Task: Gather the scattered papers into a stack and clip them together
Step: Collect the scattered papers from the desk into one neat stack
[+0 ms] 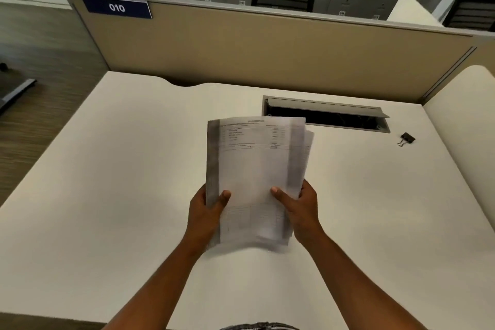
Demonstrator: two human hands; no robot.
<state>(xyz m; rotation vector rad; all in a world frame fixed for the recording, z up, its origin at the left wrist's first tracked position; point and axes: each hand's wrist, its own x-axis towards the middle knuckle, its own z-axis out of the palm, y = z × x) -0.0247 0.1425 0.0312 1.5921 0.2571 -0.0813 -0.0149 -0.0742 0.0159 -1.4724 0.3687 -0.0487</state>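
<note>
Papers held in both hands above the desk

Thumbs are pressing down on the front of a loose stack of white printed paper sheets (255, 174), one from each side, while the remaining fingers are curling out of sight behind it. The left hand (206, 213) is gripping the stack's lower left edge, its thumb lying across a grey photocopy band that is running down that side. The right hand (301, 207) is gripping the lower right edge in the same way, thumb pointing inward over the page. Both hands are closing firmly on the sheets, and neither is holding anything else.

The stack is standing roughly upright and tilting slightly away from the camera, over the middle of the wide white desk surface (107, 195); its bottom edge is looking close to the desk, though whether it is touching is not clear. The sheets are not yet squared: corners of the rear pages are fanning out past the top right of the front page. The front page is showing a printed table near its top, too blurred to read.

A small black binder clip with silver wire handles (406, 139) is lying on the desk well apart from the papers, far to the right. Between them, a grey rectangular cable hatch (325, 114) is sitting open in the desk. Behind the desk, a beige partition panel (267, 48) is carrying a blue "010" number plate (117, 7).
</note>
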